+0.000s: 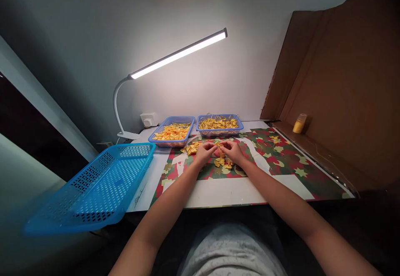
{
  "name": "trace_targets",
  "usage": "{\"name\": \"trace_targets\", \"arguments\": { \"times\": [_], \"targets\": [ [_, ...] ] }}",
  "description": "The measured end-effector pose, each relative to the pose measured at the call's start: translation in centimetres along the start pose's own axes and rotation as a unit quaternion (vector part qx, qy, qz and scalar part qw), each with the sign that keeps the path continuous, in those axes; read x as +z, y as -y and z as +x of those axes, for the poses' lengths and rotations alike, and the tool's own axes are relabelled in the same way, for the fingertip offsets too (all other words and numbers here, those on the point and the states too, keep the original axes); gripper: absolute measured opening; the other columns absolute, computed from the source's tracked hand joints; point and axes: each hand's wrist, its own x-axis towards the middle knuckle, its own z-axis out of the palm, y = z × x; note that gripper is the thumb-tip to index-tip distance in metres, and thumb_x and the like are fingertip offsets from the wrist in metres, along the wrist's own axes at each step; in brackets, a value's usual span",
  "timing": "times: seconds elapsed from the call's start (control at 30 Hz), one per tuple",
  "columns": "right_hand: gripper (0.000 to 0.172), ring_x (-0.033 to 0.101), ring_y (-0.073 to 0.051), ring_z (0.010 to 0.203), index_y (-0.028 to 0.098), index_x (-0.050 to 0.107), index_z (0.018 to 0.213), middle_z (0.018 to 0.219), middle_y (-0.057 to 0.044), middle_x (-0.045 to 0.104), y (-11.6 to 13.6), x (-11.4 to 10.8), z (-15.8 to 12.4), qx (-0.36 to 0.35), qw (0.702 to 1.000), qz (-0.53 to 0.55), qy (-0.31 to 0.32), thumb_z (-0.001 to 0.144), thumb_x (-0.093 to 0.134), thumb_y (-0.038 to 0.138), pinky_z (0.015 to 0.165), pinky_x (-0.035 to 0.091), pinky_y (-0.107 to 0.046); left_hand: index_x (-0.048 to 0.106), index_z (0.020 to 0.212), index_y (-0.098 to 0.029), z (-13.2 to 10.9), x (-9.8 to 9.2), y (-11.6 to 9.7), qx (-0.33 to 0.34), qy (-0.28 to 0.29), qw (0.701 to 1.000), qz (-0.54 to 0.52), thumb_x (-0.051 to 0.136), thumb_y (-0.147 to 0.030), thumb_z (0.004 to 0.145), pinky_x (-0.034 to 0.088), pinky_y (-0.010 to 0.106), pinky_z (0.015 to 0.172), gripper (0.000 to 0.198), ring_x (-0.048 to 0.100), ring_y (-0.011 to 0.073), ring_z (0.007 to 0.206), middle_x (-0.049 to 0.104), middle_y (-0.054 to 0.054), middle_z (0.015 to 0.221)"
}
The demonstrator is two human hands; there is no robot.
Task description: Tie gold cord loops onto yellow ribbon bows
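My left hand (205, 152) and my right hand (231, 151) meet over the middle of the table, fingertips pinched around a small gold ribbon bow (218, 143). Fingers from both sides cover much of it. Just below hang or lie more gold bows (223, 161); whether they join the held one I cannot tell. Left of my left hand is a small heap of gold ribbon pieces (191, 148). Behind the hands stand a blue-violet basket of yellow-gold ribbon pieces (171, 132) and another basket of gold cord-like ties (218, 122).
An empty-looking bright blue perforated basket (120, 184) juts over the table's left edge. A lit desk lamp (179, 55) arches above. A cardboard sheet (337, 80) walls the right side, with a yellow-filled bottle (299, 124) by it. Loose gold pieces (275, 139) lie on the patterned cover (290, 159).
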Motion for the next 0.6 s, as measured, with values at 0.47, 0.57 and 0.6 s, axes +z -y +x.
{"name": "trace_targets", "arguments": {
  "times": [0.47,0.57,0.6],
  "targets": [
    [0.018,0.060,-0.017,0.069,0.019,0.062,0.082,0.076,-0.002,0.066,0.9,-0.3,-0.3,-0.013,1.000,-0.015,0.008,0.073,0.057,0.034,0.060,0.048,-0.028,0.065,0.107,-0.017,-0.7,0.0,-1.0,0.045,0.028,0.998,0.027,0.065,-0.028,0.076,0.047,0.024,0.061,0.033,0.064,0.0147,0.068,0.069,0.001,0.076],
    [0.013,0.056,-0.016,0.063,0.020,0.062,0.080,0.069,0.000,0.063,1.5,-0.3,-0.7,-0.022,0.999,-0.039,0.019,0.074,0.056,0.030,0.057,0.044,-0.027,0.065,0.096,-0.017,-1.0,0.1,-1.2,0.073,0.054,0.993,0.076,0.061,-0.030,0.080,0.046,0.024,0.059,0.021,0.064,0.0151,0.065,0.068,0.002,0.075],
    [0.011,0.055,-0.016,0.062,0.021,0.062,0.079,0.069,0.001,0.062,1.6,-0.3,-0.8,-0.027,0.998,-0.046,0.019,0.073,0.056,0.028,0.057,0.043,-0.027,0.064,0.091,-0.017,-1.1,0.1,-1.3,0.076,0.053,0.992,0.088,0.061,-0.030,0.081,0.045,0.024,0.058,0.017,0.064,0.0151,0.065,0.067,0.002,0.073]
  ]
}}
